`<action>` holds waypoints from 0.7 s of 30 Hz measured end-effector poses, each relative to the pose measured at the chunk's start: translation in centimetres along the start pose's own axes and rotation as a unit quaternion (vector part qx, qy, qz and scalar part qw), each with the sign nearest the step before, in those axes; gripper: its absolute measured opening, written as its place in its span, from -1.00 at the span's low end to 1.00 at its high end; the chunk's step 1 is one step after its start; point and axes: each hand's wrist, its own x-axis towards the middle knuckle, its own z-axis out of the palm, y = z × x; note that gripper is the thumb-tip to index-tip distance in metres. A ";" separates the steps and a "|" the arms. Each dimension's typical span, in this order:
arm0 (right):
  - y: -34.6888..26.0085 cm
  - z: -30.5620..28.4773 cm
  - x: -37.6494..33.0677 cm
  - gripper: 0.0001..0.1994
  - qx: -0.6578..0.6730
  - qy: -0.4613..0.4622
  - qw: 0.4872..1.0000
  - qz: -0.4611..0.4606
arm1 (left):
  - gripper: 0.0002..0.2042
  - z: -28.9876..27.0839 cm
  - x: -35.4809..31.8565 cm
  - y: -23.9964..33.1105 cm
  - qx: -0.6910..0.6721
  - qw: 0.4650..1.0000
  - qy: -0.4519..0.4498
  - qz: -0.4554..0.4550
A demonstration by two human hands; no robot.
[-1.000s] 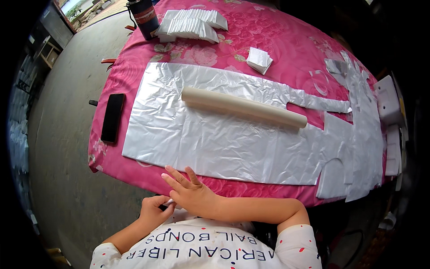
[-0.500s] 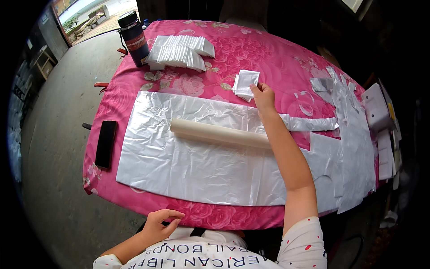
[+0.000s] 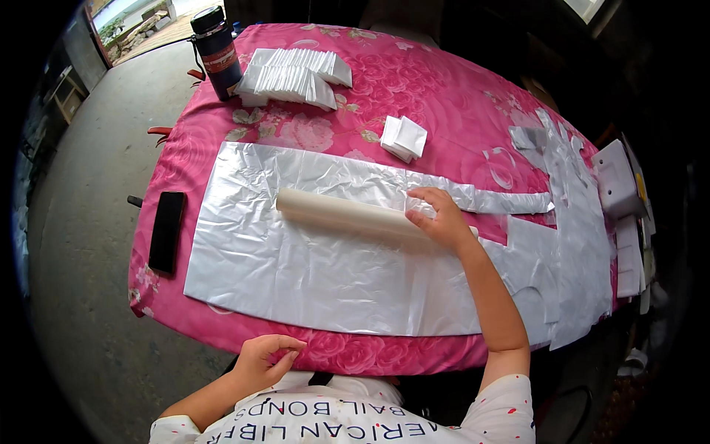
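Standing lidded, the flask (image 3: 220, 65) hides its inside; right hand (image 3: 442, 220), at the roll (image 3: 340, 210), and left hand (image 3: 259, 361) gape.

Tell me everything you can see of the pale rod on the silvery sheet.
The rod is long, straight, cream-coloured and cylindrical, with a smooth, matte surface; whether it is wood or card, solid or hollow, I can't tell. It lies flat on the crinkled silvery sheet, its right end slanting nearer the person. The right hand covers part of it near that end, fingers spread; contact is unclear.
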 end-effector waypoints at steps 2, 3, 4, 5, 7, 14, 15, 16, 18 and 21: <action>-1.7 -0.6 -4.0 -0.53 -0.085 -0.005 0.996 -0.040 | -0.79 0.2 1.0 0.1 0.014 0.998 -0.007 0.056; -1.7 -0.4 -5.9 -0.51 -0.140 0.012 0.990 -0.020 | -0.79 0.5 2.0 0.1 0.037 0.995 -0.020 0.088; -1.8 -0.1 -7.5 -0.48 -0.192 0.028 0.981 -0.002 | -0.78 0.8 3.0 0.3 0.061 0.990 -0.032 0.119; -1.9 0.3 -9.1 -0.46 -0.244 0.043 0.969 0.017 | -0.77 1.2 4.0 0.4 0.085 0.984 -0.044 0.150; -3.6 1.0 -11.7 -0.43 -0.218 0.037 0.974 0.057 | -0.67 2.2 6.2 1.3 0.161 0.965 -0.090 0.189; -4.6 2.8 -16.9 -0.40 -0.042 -0.043 0.998 -0.012 | -0.29 8.9 11.2 2.3 0.294 0.919 -0.073 0.253; -3.3 2.8 -17.3 -0.40 -0.026 -0.047 0.998 -0.013 | -0.27 9.9 11.5 2.3 0.314 0.909 -0.077 0.261; -2.2 2.0 -17.7 -0.42 -0.101 -0.051 0.994 0.002 | -0.26 10.6 11.8 2.3 0.327 0.900 -0.086 0.275; 1.2 0.1 -18.7 -0.44 -0.172 0.001 0.985 0.027 | -0.25 11.8 12.4 2.6 0.355 0.880 -0.102 0.299; 7.4 -4.0 -21.2 -0.49 -0.230 0.087 0.966 0.074 | -0.22 13.1 12.9 3.2 0.350 0.868 -0.142 0.324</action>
